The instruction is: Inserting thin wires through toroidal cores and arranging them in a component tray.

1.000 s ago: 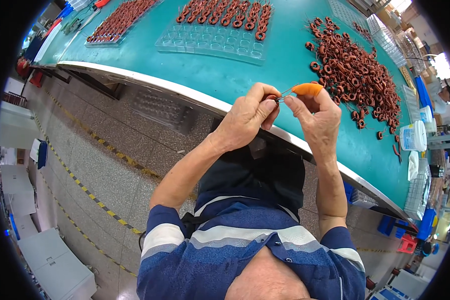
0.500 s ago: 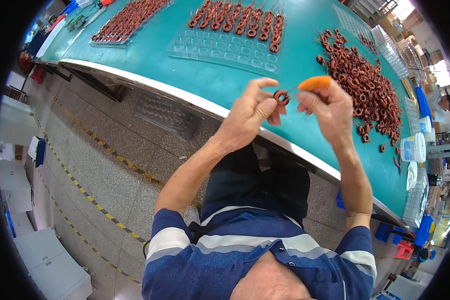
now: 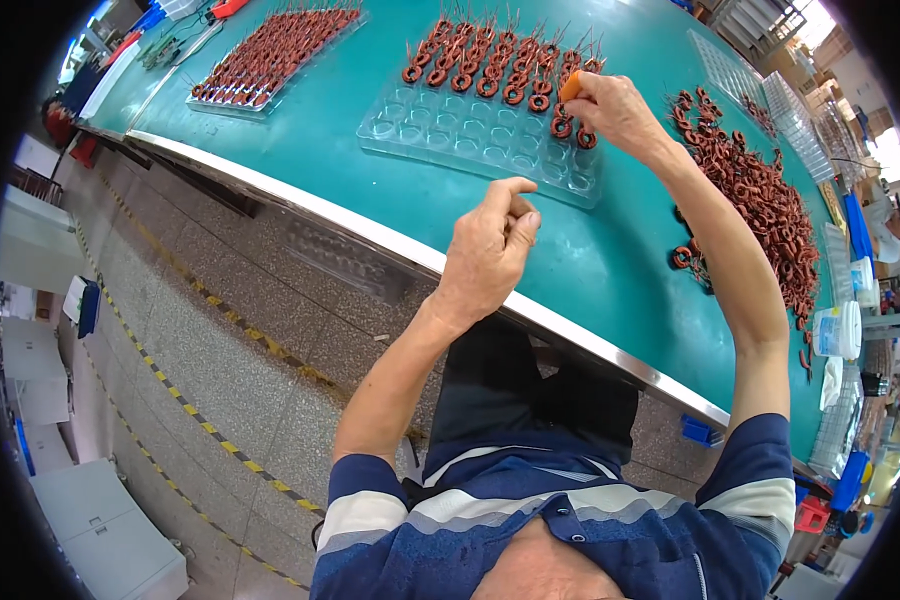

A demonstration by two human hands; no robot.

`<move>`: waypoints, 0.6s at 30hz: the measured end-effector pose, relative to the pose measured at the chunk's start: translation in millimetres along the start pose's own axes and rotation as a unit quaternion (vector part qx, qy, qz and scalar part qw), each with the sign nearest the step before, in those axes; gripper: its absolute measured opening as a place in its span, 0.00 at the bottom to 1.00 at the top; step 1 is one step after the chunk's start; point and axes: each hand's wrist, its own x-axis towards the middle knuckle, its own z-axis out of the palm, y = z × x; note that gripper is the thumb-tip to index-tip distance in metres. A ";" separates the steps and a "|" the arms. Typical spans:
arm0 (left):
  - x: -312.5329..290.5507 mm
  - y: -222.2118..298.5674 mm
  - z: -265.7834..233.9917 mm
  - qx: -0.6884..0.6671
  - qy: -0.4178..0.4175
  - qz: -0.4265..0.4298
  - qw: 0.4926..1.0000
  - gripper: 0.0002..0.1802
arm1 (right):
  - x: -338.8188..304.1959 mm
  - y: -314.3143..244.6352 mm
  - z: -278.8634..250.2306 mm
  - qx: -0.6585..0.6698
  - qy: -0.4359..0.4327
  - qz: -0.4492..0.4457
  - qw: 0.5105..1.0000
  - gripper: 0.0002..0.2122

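Observation:
My right hand (image 3: pixel 615 112), an orange finger cover (image 3: pixel 570 86) on one fingertip, reaches over the right side of a clear plastic tray (image 3: pixel 440 155). Its fingers pinch together right above a red-brown wire-wound ring coil (image 3: pixel 561 127), seemingly at its thin leads; the fingers partly hide the grip. Several such coils stand in rows in the tray's far part, leads sticking up, while the near pockets hold none. Over the table's front edge, my left hand (image 3: pixel 485 250) is empty, fingers half curled and the thumb apart from the forefinger.
On the green table (image 3: pixel 310 155) a large heap of loose coils (image 3: pixel 760 200) lies at the right. A filled coil tray (image 3: pixel 270 60) stands at the far left. White tubs (image 3: pixel 836 330) and a wire basket (image 3: pixel 838 420) line the right edge.
My right hand has moved forward from beside my left hand to the tray, and the coil has left my left fingers. One more coil shows in the tray's second row from the right.

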 end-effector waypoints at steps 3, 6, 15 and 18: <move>5.1 3.3 5.3 -0.013 -0.002 -0.017 1.000 0.13 | 1.1 11.2 2.7 -0.047 0.025 -0.054 0.997 0.07; 3.0 1.2 0.8 -0.034 0.016 -0.049 0.998 0.12 | -1.0 12.0 -8.8 -0.127 0.075 -0.085 0.985 0.13; 4.4 1.7 5.1 -0.009 0.008 -0.025 1.000 0.12 | -158.9 -13.8 -75.7 -0.321 -0.231 0.015 0.918 0.20; 3.4 2.2 7.8 0.010 0.007 -0.020 1.000 0.11 | -196.0 -3.4 -56.8 -0.381 -0.178 -0.090 0.903 0.13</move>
